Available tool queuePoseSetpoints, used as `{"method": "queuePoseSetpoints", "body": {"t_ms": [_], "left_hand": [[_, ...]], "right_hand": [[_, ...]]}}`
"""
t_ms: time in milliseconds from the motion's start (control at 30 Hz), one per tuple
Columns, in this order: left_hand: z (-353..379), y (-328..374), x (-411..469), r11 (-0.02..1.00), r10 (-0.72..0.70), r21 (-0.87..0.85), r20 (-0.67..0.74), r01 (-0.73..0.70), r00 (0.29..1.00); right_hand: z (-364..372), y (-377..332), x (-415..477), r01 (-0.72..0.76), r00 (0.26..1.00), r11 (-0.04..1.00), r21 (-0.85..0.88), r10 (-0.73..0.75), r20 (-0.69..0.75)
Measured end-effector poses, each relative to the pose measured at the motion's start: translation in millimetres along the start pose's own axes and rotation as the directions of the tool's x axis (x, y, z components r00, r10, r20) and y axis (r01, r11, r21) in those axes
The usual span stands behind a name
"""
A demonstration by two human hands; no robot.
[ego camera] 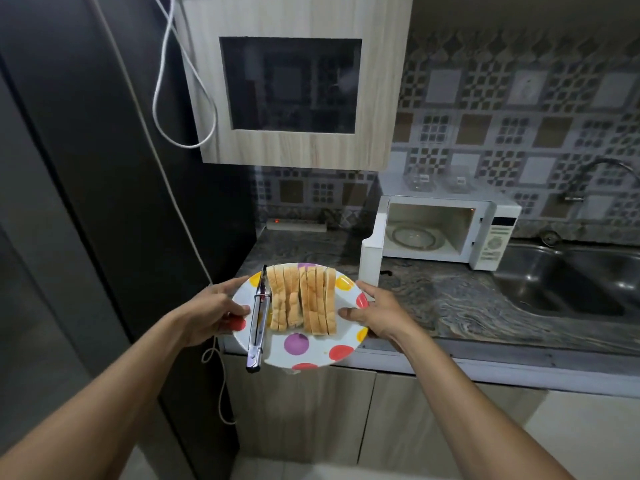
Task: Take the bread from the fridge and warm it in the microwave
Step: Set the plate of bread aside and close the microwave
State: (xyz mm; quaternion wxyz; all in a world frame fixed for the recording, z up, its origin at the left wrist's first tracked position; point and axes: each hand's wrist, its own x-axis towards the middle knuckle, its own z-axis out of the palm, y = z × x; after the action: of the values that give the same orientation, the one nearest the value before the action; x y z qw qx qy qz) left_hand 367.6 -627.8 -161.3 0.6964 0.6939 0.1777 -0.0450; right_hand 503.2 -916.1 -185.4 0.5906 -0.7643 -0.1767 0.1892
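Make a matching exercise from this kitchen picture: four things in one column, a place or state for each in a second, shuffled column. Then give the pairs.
Column 1
1. bread slices
2. tongs
3. plate
4. microwave

Column 2
A. stands on the counter with its door open
B. lies along the left side of the dish, handle past the rim
C. lined up in a row across the middle of the dish
D. held at its rim by the left hand and the right hand

Pairs: 1-C, 2-B, 3-D, 4-A
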Motion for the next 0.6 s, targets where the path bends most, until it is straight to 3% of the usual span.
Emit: {"method": "queuePoseSetpoints", "body": {"t_ms": [600], "left_hand": [[-82, 13, 88, 0.996, -0.086, 0.017, -0.16, 0.089, 0.983]], "right_hand": [[52, -7, 134, -0.041, 0.998, 0.997, -0.058, 0.043, 0.048]]}}
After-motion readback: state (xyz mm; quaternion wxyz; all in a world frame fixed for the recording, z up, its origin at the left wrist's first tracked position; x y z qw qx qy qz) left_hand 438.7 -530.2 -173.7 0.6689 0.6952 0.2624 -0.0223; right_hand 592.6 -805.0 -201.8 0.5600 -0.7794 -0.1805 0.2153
